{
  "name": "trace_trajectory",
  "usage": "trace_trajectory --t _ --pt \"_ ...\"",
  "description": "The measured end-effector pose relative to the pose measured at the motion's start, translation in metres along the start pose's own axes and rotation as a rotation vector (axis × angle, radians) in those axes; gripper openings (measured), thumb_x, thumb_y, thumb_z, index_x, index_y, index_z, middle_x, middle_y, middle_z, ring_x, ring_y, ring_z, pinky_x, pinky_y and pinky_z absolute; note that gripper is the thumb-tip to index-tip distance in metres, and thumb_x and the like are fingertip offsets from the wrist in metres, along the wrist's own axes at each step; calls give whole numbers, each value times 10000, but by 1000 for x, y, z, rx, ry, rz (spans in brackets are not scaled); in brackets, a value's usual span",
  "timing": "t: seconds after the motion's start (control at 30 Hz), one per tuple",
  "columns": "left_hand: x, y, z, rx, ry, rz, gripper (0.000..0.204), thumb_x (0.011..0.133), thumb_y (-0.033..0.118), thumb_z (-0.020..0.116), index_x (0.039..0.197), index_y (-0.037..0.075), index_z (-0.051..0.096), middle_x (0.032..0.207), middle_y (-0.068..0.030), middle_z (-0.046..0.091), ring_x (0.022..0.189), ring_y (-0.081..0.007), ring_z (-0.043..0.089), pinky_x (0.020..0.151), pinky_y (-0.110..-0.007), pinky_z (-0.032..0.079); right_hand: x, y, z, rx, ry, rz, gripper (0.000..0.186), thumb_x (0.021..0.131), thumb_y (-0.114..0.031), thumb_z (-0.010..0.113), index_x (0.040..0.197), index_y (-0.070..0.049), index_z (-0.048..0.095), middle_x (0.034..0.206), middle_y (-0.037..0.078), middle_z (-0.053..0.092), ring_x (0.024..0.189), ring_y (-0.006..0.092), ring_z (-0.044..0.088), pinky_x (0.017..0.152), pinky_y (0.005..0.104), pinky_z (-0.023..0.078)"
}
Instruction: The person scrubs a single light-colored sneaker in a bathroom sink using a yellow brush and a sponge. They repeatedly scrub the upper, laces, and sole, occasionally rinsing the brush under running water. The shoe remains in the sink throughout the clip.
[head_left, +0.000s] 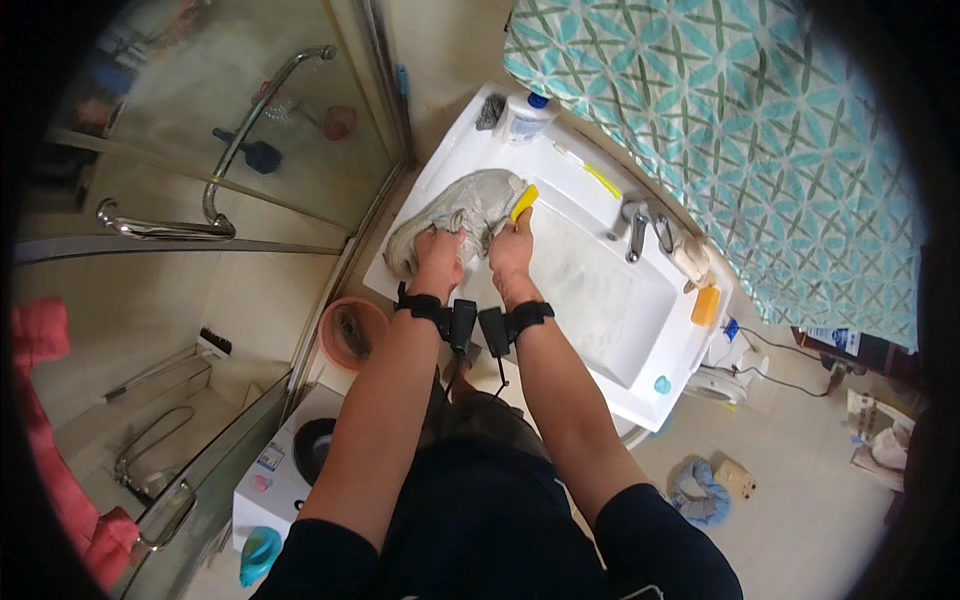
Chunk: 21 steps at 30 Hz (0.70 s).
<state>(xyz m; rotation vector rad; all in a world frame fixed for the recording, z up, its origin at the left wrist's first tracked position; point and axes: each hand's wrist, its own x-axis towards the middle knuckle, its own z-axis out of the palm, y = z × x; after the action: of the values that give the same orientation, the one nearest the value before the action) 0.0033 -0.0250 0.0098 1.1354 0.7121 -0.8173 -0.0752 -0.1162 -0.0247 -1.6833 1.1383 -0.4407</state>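
L hand is clamped on a bunched grey cloth along the sink's left edge; R hand grips a yellow tool, prob. a brush. Work looks underway, unfinished: cloth's crumpled, outside the bowl; amt. done vs. left, can't tell.

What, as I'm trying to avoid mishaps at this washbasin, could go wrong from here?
The gray cloth lies bunched near the left edge of the white sink, so it might slide off if the left hand loosens.
The orange block sits close to the sink's right edge and could get knocked off.
The black wrist device by the right hand might get splashed.
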Motion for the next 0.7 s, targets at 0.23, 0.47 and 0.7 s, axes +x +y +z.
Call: trace_trajectory --t 0.23,0.47,0.7 --pt "7 -1 0 -2 -19 21 256 872 -41 724 1091 57 635 925 -13 639 652 -127 525 434 -283 275 -18 -17 -16 -315 -84 -61 619 1037 -185 448 1610 -76 240 1066 299 701 941 466 684 826 490 529" --pt "7 3 2 10 -7 -14 263 873 -21 733 1097 85 645 910 7 633 628 -106 488 414 -274 272 -21 -36 -28 -381 -245 -102 673 1015 -135 465 1636 -164 206 1054 314 689 910 490 675 782 523 534" --pt "16 -7 -6 -52 -50 -17 266 876 -12 728 1096 104 636 943 18 645 660 -107 502 418 -267 280 21 -55 -48 -1119 -222 -369 814 894 -91 563 1630 -245 251 940 169 717 772 332 726 684 447 579"
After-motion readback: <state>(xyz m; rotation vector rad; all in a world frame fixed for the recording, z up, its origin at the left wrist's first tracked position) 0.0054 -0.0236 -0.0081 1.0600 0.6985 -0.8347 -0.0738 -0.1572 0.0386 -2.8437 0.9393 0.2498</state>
